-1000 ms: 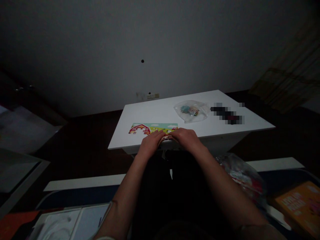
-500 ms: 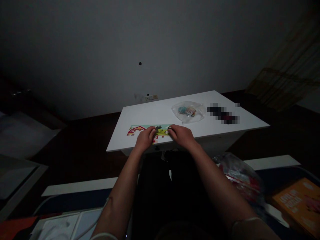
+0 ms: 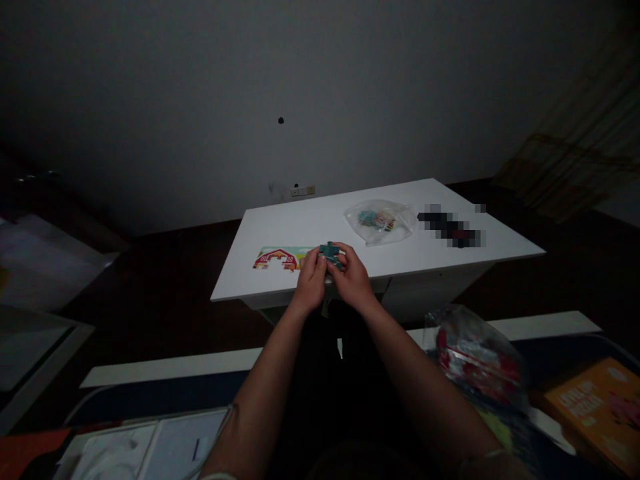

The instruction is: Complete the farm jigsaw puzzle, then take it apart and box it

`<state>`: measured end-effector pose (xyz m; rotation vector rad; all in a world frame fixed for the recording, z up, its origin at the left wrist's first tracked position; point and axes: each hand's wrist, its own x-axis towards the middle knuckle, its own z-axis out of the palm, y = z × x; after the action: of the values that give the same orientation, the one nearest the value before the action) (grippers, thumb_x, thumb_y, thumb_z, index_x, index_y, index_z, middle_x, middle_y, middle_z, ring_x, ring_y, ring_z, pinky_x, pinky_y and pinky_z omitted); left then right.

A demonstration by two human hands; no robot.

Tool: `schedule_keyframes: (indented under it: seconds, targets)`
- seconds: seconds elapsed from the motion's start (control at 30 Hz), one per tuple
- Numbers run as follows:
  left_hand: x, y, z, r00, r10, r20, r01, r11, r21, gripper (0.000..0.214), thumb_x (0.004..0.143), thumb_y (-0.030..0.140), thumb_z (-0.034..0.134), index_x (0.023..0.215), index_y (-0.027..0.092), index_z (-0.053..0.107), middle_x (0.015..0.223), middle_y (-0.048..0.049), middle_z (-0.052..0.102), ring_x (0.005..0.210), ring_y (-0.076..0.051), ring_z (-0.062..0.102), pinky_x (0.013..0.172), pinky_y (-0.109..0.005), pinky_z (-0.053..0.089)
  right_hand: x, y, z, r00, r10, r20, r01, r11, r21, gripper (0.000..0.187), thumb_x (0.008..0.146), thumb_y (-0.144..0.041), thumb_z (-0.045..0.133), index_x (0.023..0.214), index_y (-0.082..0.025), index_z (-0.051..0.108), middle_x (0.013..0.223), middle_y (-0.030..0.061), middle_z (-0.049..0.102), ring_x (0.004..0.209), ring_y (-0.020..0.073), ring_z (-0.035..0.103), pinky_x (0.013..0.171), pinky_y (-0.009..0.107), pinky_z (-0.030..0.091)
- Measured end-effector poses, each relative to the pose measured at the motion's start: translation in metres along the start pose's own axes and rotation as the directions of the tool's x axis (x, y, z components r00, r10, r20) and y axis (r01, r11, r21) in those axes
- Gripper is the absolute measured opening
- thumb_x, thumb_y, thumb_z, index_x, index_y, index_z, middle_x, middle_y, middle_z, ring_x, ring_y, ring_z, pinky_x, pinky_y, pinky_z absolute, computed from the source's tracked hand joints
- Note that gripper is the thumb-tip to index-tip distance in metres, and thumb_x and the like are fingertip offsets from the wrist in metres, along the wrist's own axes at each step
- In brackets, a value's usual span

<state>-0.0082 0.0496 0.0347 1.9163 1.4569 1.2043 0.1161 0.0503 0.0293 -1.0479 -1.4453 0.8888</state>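
My left hand (image 3: 311,280) and my right hand (image 3: 351,275) meet above the near edge of a small white table (image 3: 380,263). Together they pinch a clump of puzzle pieces (image 3: 331,253) turned teal side up, lifted slightly off the tabletop. To the left of my hands lies the remaining strip of a farm puzzle (image 3: 278,257) with a red barn on it. A clear plastic bag of puzzle pieces (image 3: 381,221) rests further back on the table, right of my hands.
A dark object (image 3: 451,229) lies on the table's right part. Near me at the right are a plastic bag with red contents (image 3: 475,357) and an orange box (image 3: 597,403). White trays (image 3: 145,447) sit at lower left. The room is dim.
My hands were flat on the puzzle's right part a second ago. They have since closed together and lifted a group of pieces, now flipped to the teal back, leaving only the barn section lying flat.
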Motion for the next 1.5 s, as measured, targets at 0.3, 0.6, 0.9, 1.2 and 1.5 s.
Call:
schedule_keyframes:
  seconds: [0.3,0.6,0.9,1.2,1.5]
  targets:
    - [-0.04,-0.035,-0.058,0.936,0.197,0.291,-0.31,0.854,0.419,0.045,0.095,0.029,0.049,0.14,0.028,0.05,0.148,-0.0066,0.048,0.139,-0.025,0.04,0.116,-0.049,0.033,0.019,0.02,-0.028,0.999,-0.018,-0.028,0.014,0.991,-0.13,0.022,0.086,-0.032,0.055,0.106,-0.024,0.061,0.107,0.0066,0.07,0.101,0.0226,0.066,0.088,0.04,0.054]
    - [-0.025,-0.035,-0.066,0.988,0.042,0.149,-0.096,0.919,0.382,0.035,0.097,0.038,0.046,0.125,0.028,0.064,0.123,-0.0066,0.068,0.112,-0.028,0.064,0.096,-0.045,0.05,0.017,0.013,-0.032,0.998,-0.06,0.015,0.062,0.937,-0.343,0.023,0.089,-0.031,0.049,0.108,-0.024,0.061,0.105,0.0071,0.07,0.096,0.0221,0.066,0.084,0.036,0.053]
    - [-0.01,-0.02,-0.049,0.979,0.002,-0.206,0.015,0.997,0.079,0.034,0.096,0.043,0.046,0.11,0.02,0.067,0.106,-0.0083,0.071,0.101,-0.025,0.064,0.092,-0.04,0.05,0.013,0.008,-0.02,0.998,-0.059,0.022,0.063,0.975,-0.213,0.021,0.087,-0.033,0.052,0.104,-0.024,0.062,0.105,0.0063,0.07,0.098,0.0223,0.066,0.085,0.037,0.054]
    - [-0.017,-0.002,-0.007,0.986,-0.153,-0.058,0.128,0.94,-0.316,0.04,0.098,0.047,0.04,0.116,0.019,0.062,0.108,-0.0066,0.07,0.086,-0.019,0.066,0.077,-0.033,0.057,0.003,0.004,0.002,0.994,-0.074,-0.082,0.065,0.993,-0.099,0.029,0.085,-0.04,0.059,0.108,-0.023,0.065,0.119,0.0103,0.066,0.11,0.0249,0.063,0.092,0.041,0.053]
    - [-0.019,-0.059,-0.103,0.999,0.02,0.028,-0.033,0.787,0.617,0.048,0.093,0.043,0.049,0.136,0.022,0.051,0.147,-0.013,0.047,0.137,-0.034,0.039,0.111,-0.055,0.032,0.023,0.009,-0.008,0.98,-0.024,0.195,0.087,0.944,-0.318,0.019,0.085,-0.032,0.06,0.102,-0.026,0.067,0.106,0.0055,0.072,0.095,0.023,0.066,0.085,0.039,0.052]
